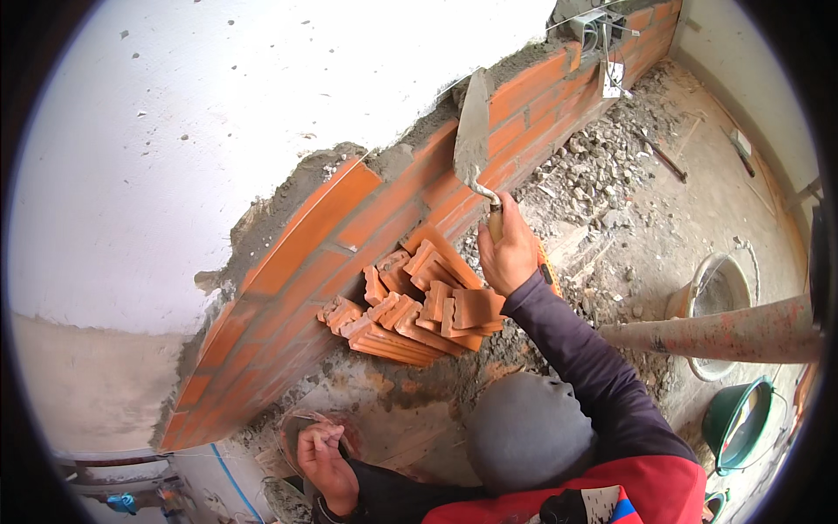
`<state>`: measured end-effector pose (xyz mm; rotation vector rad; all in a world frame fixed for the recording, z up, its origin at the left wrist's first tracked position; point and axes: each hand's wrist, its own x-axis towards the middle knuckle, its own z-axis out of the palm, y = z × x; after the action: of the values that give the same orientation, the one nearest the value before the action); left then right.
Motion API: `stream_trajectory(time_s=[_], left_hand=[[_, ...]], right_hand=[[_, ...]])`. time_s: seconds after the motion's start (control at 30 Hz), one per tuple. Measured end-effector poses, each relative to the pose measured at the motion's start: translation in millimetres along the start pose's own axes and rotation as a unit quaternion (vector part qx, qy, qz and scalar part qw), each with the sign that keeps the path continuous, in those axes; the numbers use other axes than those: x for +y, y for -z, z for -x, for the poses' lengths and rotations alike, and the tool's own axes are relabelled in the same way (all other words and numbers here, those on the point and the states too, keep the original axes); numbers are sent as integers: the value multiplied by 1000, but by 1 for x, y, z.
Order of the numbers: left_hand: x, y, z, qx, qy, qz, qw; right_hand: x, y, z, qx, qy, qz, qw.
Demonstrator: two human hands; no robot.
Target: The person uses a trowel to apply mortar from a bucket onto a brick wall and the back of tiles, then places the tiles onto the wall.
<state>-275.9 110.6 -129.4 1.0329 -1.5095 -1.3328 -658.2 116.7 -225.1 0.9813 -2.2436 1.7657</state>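
My right hand [508,253] grips the wooden handle of a steel trowel [473,131]. Its pointed blade stands upright against the grey mortar on top of a low orange brick wall [349,227]. Just below that hand, a pile of broken orange brick pieces [419,306] leans against the foot of the wall. My left hand [325,461] is low near the floor with its fingers curled over a clear, round, thin thing. Whether it holds anything cannot be made out. Both arms are in dark sleeves.
Rubble [602,166] lies along the wall's base on the right. A mortar-stained pole [724,334] crosses over a pale bucket [717,293], with a green bucket [742,424] nearer. A wall box with loose wires [602,39] sits at the wall's far end. A white plastered wall [175,131] rises behind.
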Motion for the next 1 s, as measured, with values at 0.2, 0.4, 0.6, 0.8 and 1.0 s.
stream_trajectory(time_s=[0.2,0.4,0.6,0.8,1.0], left_hand=[[-3,-2,-3,5,9,-24,1000],[-4,4,-5,-1,6,-42,999],[-7,-4,-7,-21,7,-54,998],[-7,-8,-8,-43,4,-57,997],[-8,-16,-8,-55,-5,-25,998]], right_hand=[[24,6,5,-40,51,90,994],[27,20,10,-104,60,152,981],[44,42,25,-119,75,165,976],[51,45,8,-46,-22,104,993],[59,12,-36,60,65,97,991]])
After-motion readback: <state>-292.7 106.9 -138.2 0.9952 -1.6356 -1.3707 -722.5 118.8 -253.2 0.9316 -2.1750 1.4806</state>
